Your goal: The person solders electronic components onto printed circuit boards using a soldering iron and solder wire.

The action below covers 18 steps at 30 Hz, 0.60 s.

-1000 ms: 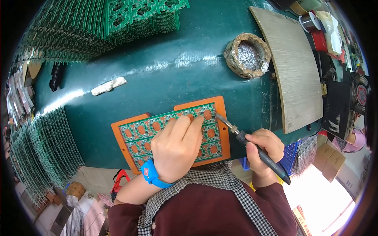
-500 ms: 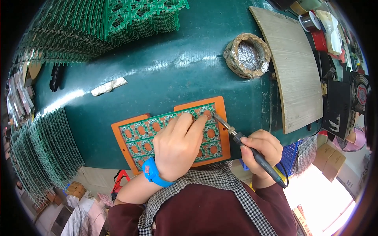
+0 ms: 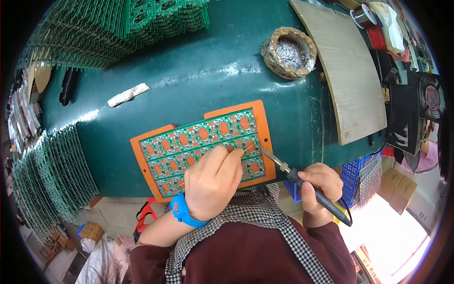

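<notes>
A green circuit board panel (image 3: pixel 213 143) with rows of round openings lies in an orange holder (image 3: pixel 268 163) at the table's near edge. My left hand (image 3: pixel 210 177) rests over the panel, its fingertips pinching a thin solder wire (image 3: pixel 248 148). In my right hand (image 3: pixel 322 183) is a soldering iron (image 3: pixel 294 175) with a dark handle. The iron's tip reaches the right end of the middle row, close to the wire's end. Whether the tip touches the board I cannot tell. My left palm hides part of the lower rows.
A crusted round pot (image 3: pixel 289 53) with silvery contents stands behind the panel, beside a wooden board (image 3: pixel 350 75). Stacked green circuit panels (image 3: pixel 165 28) fill the back left; more panels (image 3: pixel 56 175) stand at left. A whitish bar (image 3: pixel 128 94) lies on the green table (image 3: pixel 189 85).
My left fingers and the iron's tip have moved from the top row's right end to the middle row, uncovering the top row. The whole view has shifted slightly.
</notes>
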Motion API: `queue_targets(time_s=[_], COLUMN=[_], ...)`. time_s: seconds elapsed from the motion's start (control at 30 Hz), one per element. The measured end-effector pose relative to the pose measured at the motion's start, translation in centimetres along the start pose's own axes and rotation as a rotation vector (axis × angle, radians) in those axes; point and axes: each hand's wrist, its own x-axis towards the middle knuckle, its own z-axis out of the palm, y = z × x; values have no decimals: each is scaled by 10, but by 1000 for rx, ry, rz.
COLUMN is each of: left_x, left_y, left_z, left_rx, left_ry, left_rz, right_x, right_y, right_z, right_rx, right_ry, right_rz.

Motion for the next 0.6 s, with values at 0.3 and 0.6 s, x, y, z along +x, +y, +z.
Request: queue_targets(time_s=[0.3,0.6], left_x=[0,0], left_y=[2,1], left_z=[2,1], left_rx=[58,20], left_ry=[-12,-91], left_rz=[29,1], right_x=[3,1], right_y=[0,-6], right_z=[5,9], right_rx=[-77,-113], right_ry=[-35,-31], right_rz=[-62,-55])
